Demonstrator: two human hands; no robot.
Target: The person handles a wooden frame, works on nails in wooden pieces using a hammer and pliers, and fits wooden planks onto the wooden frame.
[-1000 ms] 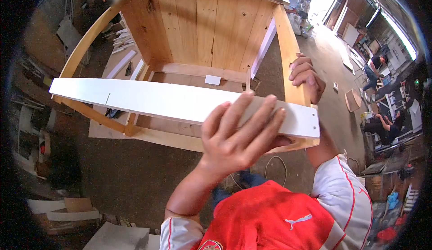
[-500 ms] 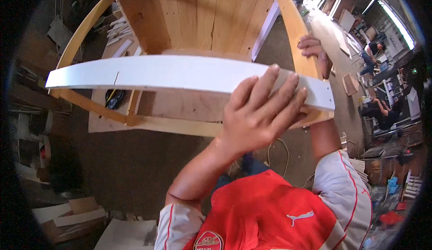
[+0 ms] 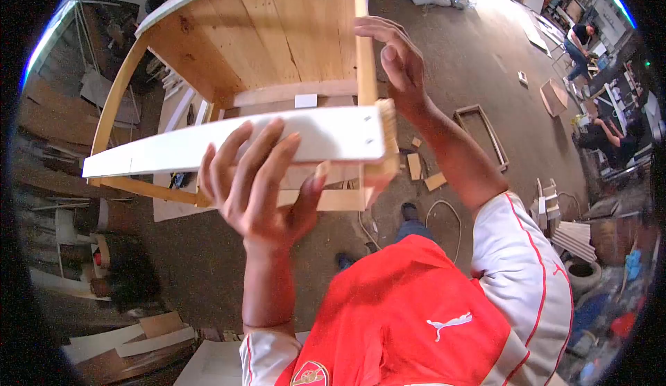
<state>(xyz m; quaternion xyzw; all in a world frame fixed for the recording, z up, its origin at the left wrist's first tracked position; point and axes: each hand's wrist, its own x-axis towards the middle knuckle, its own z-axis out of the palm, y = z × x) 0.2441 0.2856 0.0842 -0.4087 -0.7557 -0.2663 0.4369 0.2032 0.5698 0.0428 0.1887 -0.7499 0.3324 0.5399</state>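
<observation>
A wooden furniture frame fills the upper left and centre of the view, with a back panel of pale brown vertical planks. Across its front runs a long white board, narrower at its left end, with two small dark holes near its right end. The person's left hand is wide, its fingers spread and laid over the board's white face, with the thumb near the lower edge. The right hand is also wide, its fingers reaching out and loosely bent, the fingertips at the edge of the frame's right-hand rail; whether they press on it, I cannot tell. A small white rectangle lies inside the frame, behind the board. The person wears a red shirt with pale sleeves. On the brown floor to the right lie a rectangular wooden frame piece and small wood blocks, near a looped cable. In the right background, one person bends over and another has an arm stretched out.
</observation>
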